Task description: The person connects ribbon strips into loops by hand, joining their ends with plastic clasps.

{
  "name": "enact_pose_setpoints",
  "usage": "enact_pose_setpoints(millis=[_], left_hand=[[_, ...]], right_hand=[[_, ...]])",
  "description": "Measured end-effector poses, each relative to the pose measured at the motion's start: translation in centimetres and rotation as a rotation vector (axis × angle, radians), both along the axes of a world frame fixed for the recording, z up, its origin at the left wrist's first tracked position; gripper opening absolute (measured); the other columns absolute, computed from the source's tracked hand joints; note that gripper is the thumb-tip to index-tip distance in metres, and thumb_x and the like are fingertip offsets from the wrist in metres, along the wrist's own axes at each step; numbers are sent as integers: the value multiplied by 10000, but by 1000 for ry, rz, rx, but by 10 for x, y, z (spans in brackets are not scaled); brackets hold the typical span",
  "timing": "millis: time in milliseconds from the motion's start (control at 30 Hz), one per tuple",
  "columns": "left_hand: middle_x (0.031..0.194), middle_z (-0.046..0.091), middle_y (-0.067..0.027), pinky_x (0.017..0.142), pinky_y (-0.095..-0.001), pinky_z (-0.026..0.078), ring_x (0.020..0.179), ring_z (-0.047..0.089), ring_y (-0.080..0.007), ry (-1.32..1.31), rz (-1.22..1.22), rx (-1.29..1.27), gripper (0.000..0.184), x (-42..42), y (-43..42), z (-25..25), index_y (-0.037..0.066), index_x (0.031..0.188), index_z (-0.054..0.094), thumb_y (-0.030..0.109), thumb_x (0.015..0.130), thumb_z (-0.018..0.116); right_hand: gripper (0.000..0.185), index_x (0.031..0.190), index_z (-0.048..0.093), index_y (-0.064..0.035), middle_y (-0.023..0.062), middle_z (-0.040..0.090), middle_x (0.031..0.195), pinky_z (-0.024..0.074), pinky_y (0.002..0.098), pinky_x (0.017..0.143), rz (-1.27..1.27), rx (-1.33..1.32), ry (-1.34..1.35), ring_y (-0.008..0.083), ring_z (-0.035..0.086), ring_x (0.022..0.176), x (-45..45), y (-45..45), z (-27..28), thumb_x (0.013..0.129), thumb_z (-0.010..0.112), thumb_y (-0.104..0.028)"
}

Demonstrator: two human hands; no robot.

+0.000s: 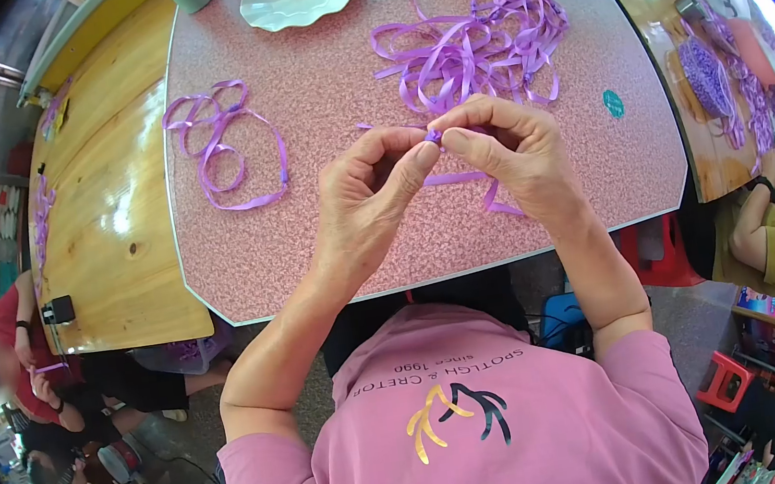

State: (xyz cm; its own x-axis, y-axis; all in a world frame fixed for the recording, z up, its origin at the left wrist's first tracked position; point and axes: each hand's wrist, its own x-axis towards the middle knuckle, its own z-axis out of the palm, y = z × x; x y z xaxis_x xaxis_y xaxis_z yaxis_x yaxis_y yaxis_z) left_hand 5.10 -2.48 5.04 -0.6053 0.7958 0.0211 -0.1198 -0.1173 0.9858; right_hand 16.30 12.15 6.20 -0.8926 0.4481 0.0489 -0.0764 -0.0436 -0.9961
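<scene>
Pinching ribbon (433, 138) two-handed; a bin (215, 357) holds purple bits (190, 349).

"How's the light?"
"Bright and even over the pink tabletop (594, 188), with only soft shadows; the floor (166, 448) past its near edge is dimmer."
"Any glare?"
"Yes, white patches on the wooden tabletop (125, 274) beyond the left edge, and blown-out, blue-fringed light at the far right of the frame."
"Is it sharp throughout?"
"The fingers (478, 113) look crisp. Outward, the fisheye bends straight lines, detail softens, and black fills the corners."
</scene>
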Motion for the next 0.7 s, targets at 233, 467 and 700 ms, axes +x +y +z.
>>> enact_pose_setpoints(millis=[233,467,700], left_hand=[[834,632,37,628,-183,412,745,522,-15,-64,-61,-21,192,-2,-2,1,14,1038,685,172,929,690],[814,614,51,609,-190,383,727,502,-14,16,-118,-53,193,-6,-3,1,22,1027,695,181,919,703],[934,660,39,649,-178,373,750,491,-16,-44,-118,-57,188,-14,-2,-1,58,1035,709,205,919,694]], right_hand=[[139,1005,692,0,8,648,923,467,203,762,21,37,8,68,581,873,4,5,2,910,677,-100],[162,992,692,-7,-23,647,876,441,180,708,93,-62,-64,38,565,826,4,10,8,903,681,-142],[195,1068,699,-13,-27,650,869,390,155,610,-52,40,37,14,520,726,3,10,10,912,670,-125]])
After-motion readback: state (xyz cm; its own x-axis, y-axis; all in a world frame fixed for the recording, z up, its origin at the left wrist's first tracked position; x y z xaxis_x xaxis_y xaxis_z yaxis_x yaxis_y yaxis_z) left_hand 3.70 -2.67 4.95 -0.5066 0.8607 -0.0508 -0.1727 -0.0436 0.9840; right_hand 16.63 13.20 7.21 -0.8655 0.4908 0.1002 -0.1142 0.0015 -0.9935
